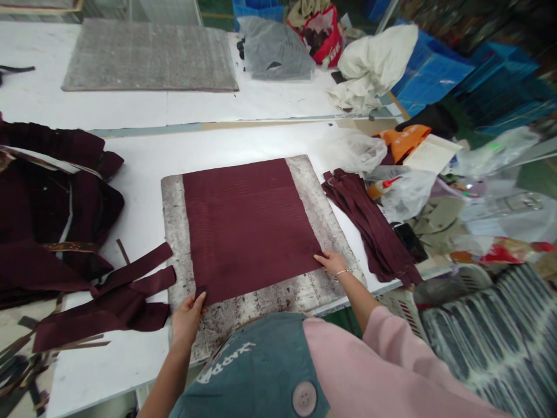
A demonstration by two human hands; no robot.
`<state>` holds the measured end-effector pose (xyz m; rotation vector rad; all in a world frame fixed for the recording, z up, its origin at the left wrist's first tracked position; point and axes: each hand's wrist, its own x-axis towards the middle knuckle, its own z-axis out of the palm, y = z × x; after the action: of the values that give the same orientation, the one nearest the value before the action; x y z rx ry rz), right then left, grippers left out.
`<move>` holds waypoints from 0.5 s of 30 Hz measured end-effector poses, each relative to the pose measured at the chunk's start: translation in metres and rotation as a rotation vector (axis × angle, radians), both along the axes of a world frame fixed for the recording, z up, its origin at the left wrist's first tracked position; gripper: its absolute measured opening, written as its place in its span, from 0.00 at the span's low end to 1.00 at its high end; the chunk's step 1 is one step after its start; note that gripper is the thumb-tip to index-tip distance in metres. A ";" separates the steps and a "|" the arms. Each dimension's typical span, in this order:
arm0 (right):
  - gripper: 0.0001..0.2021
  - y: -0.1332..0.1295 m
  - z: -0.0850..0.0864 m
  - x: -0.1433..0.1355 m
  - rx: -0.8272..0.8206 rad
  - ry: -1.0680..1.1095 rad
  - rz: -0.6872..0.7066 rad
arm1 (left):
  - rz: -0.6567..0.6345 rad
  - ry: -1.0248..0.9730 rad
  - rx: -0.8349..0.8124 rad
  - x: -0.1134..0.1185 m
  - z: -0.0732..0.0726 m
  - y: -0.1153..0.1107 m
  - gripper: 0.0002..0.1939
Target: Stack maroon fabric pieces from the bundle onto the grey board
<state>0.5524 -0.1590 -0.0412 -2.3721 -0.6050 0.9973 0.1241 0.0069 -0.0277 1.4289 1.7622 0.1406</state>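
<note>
Worktop (pixel 130 136): white, under board (pixel 174 226)
Cloth (pixel 252 232): maroon, on board
Left grip (pixel 187 316): pinching cloth corner
Right grip (pixel 333 263): at cloth corner, can't tell if pinching

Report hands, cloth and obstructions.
Left hand and right hand on maroon cloth's near corners. Cloth flat on mottled board. Nothing lying across it.
</note>
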 end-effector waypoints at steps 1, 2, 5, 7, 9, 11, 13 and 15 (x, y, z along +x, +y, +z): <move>0.15 -0.001 -0.002 0.001 0.016 0.021 -0.004 | -0.002 0.000 -0.002 0.001 0.001 0.000 0.21; 0.15 -0.002 -0.003 0.003 0.031 0.040 -0.007 | -0.002 0.002 -0.007 0.001 0.001 0.001 0.21; 0.14 -0.005 -0.007 0.005 0.060 0.074 -0.018 | 0.004 0.014 -0.021 0.001 -0.001 0.001 0.21; 0.14 -0.004 -0.008 0.006 0.055 0.071 -0.025 | -0.007 0.020 -0.005 -0.001 -0.004 0.000 0.22; 0.14 -0.003 -0.007 0.005 0.035 0.050 -0.030 | -0.031 0.020 0.023 -0.003 -0.010 -0.001 0.21; 0.14 -0.001 -0.004 0.004 0.013 0.024 -0.026 | -0.057 0.032 0.049 -0.005 -0.016 -0.001 0.21; 0.13 0.001 -0.001 0.004 -0.005 0.001 -0.013 | -0.086 0.060 0.069 -0.006 -0.022 0.000 0.20; 0.14 0.002 0.002 0.004 -0.013 -0.012 0.017 | -0.103 0.095 0.073 -0.005 -0.026 0.001 0.20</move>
<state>0.5564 -0.1574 -0.0393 -2.3897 -0.6265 0.9982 0.1187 0.0083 -0.0536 1.5994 1.7707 0.0845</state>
